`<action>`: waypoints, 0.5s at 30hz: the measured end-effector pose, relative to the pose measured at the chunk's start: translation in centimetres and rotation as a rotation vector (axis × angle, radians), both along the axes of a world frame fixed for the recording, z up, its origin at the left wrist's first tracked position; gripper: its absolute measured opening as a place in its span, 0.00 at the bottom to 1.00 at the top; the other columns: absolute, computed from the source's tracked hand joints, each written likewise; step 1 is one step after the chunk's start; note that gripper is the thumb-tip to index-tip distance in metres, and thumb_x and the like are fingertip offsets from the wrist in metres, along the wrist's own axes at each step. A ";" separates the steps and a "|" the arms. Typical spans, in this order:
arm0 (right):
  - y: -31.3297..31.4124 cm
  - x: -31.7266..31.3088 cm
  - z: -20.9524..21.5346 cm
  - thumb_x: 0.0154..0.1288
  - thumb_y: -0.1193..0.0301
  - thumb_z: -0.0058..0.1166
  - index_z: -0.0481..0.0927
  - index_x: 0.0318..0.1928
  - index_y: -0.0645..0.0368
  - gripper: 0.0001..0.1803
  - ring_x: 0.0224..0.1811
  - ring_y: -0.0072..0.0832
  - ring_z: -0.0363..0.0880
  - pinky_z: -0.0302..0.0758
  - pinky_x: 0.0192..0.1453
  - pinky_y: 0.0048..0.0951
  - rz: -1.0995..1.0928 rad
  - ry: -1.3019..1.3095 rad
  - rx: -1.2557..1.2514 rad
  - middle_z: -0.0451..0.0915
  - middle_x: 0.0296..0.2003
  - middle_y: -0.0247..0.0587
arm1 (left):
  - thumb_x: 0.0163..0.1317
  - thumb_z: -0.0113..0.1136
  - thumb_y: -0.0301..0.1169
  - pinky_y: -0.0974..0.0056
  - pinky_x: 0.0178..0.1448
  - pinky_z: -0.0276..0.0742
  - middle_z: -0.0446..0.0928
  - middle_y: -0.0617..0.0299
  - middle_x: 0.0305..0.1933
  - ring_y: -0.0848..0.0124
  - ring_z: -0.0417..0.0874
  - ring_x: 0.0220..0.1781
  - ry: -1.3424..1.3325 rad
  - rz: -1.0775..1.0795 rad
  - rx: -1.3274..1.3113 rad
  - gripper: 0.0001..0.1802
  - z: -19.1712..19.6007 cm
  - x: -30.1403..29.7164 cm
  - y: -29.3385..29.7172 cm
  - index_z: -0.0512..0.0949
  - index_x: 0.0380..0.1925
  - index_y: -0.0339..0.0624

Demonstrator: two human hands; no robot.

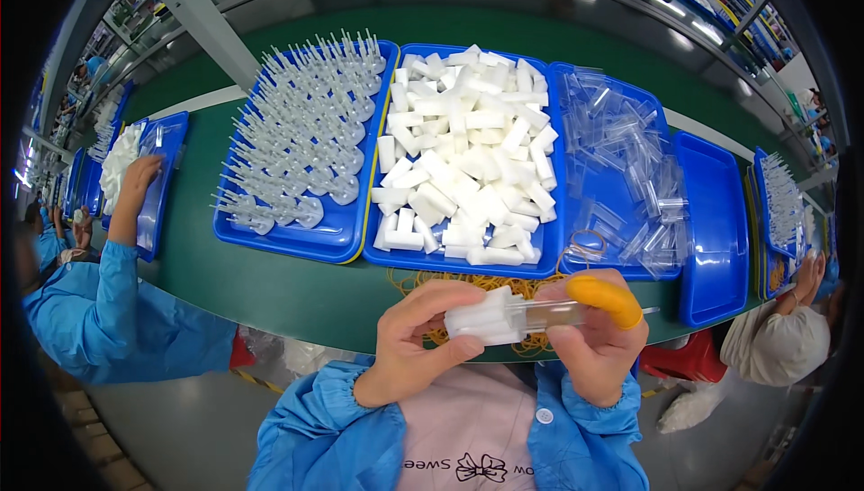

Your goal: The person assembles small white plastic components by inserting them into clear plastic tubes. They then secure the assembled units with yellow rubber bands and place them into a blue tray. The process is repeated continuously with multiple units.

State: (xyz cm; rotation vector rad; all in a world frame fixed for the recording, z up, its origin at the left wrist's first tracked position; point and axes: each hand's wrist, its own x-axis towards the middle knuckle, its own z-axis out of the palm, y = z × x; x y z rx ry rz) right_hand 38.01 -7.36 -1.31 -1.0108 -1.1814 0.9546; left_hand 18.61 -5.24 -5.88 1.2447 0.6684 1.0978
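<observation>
In front of my chest, my left hand [416, 338] is closed around a bundle of white foam pieces [479, 318]. A clear plastic tube [551, 314] runs out of the right end of that bundle. My right hand [594, 351] pinches the tube between thumb and fingers, with an orange finger cot [605, 298] on one finger. A thin clear rod [650, 310] sticks out to the right of this hand. Beneath and behind my hands lie many yellow-brown rubber bands [423, 279], partly hidden. One thin band loop [585, 244] shows just above my right hand.
Beyond lie blue trays: left, clear stemmed plastic parts [301, 135]; middle, heaped white foam pieces [468, 144]; right, clear tubes [621, 149]. Farther right stands a blue tray [714, 248]. Co-workers sit on both sides, one arm in a blue sleeve [126, 279] at left.
</observation>
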 end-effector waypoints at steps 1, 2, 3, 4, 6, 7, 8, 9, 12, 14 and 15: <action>0.0 0.0 0.0 0.46 0.86 0.60 0.77 0.44 0.65 0.20 0.43 0.32 0.78 0.74 0.47 0.29 0.020 0.041 -0.015 0.76 0.41 0.46 | 0.53 0.66 0.22 0.65 0.54 0.76 0.71 0.53 0.54 0.67 0.76 0.53 0.004 -0.005 -0.010 0.25 0.0 -0.1 0.0 0.73 0.52 0.35; 0.0 0.0 -0.1 0.46 0.86 0.60 0.76 0.44 0.65 0.20 0.43 0.32 0.78 0.74 0.47 0.29 0.039 0.083 -0.029 0.76 0.41 0.46 | 0.53 0.66 0.22 0.65 0.54 0.76 0.71 0.53 0.54 0.67 0.76 0.52 -0.015 -0.003 -0.045 0.24 0.0 -0.2 0.0 0.73 0.52 0.35; 0.0 0.0 -0.2 0.46 0.86 0.60 0.76 0.44 0.65 0.20 0.43 0.32 0.78 0.74 0.47 0.29 0.037 0.090 -0.031 0.77 0.41 0.46 | 0.53 0.65 0.22 0.65 0.54 0.76 0.72 0.52 0.54 0.67 0.76 0.52 -0.036 -0.003 -0.079 0.24 0.0 -0.1 0.0 0.73 0.52 0.35; -0.1 0.0 -0.2 0.45 0.86 0.60 0.76 0.44 0.65 0.20 0.42 0.32 0.78 0.74 0.47 0.29 0.035 0.098 -0.033 0.77 0.41 0.46 | 0.53 0.65 0.21 0.64 0.55 0.76 0.72 0.52 0.54 0.67 0.77 0.52 -0.057 -0.004 -0.112 0.24 0.0 0.0 0.0 0.73 0.52 0.35; -0.4 0.1 -0.5 0.45 0.86 0.61 0.76 0.44 0.65 0.21 0.42 0.33 0.79 0.75 0.47 0.30 0.014 -0.001 0.002 0.77 0.41 0.47 | 0.54 0.65 0.21 0.65 0.53 0.77 0.71 0.52 0.54 0.67 0.76 0.52 -0.105 0.010 -0.206 0.23 0.4 0.2 0.0 0.74 0.51 0.34; -0.7 0.1 -0.7 0.45 0.86 0.61 0.76 0.44 0.65 0.21 0.41 0.33 0.79 0.75 0.47 0.30 -0.006 -0.107 0.039 0.78 0.41 0.47 | 0.54 0.64 0.21 0.65 0.53 0.77 0.71 0.52 0.54 0.67 0.76 0.52 -0.131 0.016 -0.253 0.22 0.5 0.3 0.1 0.74 0.51 0.33; -0.8 0.2 -0.8 0.45 0.85 0.62 0.76 0.44 0.65 0.21 0.41 0.33 0.79 0.75 0.46 0.30 -0.025 -0.212 0.076 0.78 0.40 0.48 | 0.54 0.64 0.21 0.66 0.52 0.78 0.70 0.51 0.54 0.68 0.76 0.51 -0.096 0.044 -0.166 0.21 0.4 0.3 0.2 0.74 0.50 0.33; -0.7 -0.2 -0.7 0.45 0.84 0.63 0.76 0.44 0.64 0.21 0.40 0.34 0.80 0.75 0.45 0.29 -0.081 -0.316 0.169 0.79 0.39 0.49 | 0.54 0.64 0.20 0.67 0.51 0.78 0.70 0.51 0.53 0.68 0.76 0.51 -0.062 0.068 -0.082 0.21 0.2 0.3 0.4 0.75 0.49 0.33; -1.1 -0.6 -0.8 0.46 0.83 0.65 0.76 0.43 0.64 0.21 0.41 0.32 0.80 0.75 0.45 0.28 -0.070 -0.235 0.161 0.79 0.38 0.49 | 0.55 0.63 0.19 0.69 0.48 0.79 0.68 0.51 0.53 0.69 0.76 0.51 -0.034 0.080 0.005 0.18 0.0 0.2 0.5 0.76 0.47 0.32; -1.0 -0.2 -1.0 0.46 0.83 0.65 0.76 0.43 0.63 0.20 0.40 0.32 0.80 0.75 0.45 0.28 -0.017 -0.154 0.097 0.79 0.39 0.49 | 0.54 0.62 0.19 0.69 0.47 0.79 0.69 0.51 0.53 0.69 0.76 0.50 -0.042 0.084 -0.013 0.17 0.1 0.0 0.4 0.77 0.46 0.32; -1.0 0.0 -1.2 0.46 0.83 0.65 0.76 0.43 0.63 0.20 0.40 0.31 0.80 0.75 0.45 0.27 0.006 -0.116 0.065 0.79 0.39 0.49 | 0.54 0.62 0.18 0.69 0.47 0.79 0.69 0.51 0.53 0.69 0.77 0.50 -0.049 0.088 -0.031 0.16 0.2 0.1 0.4 0.78 0.45 0.32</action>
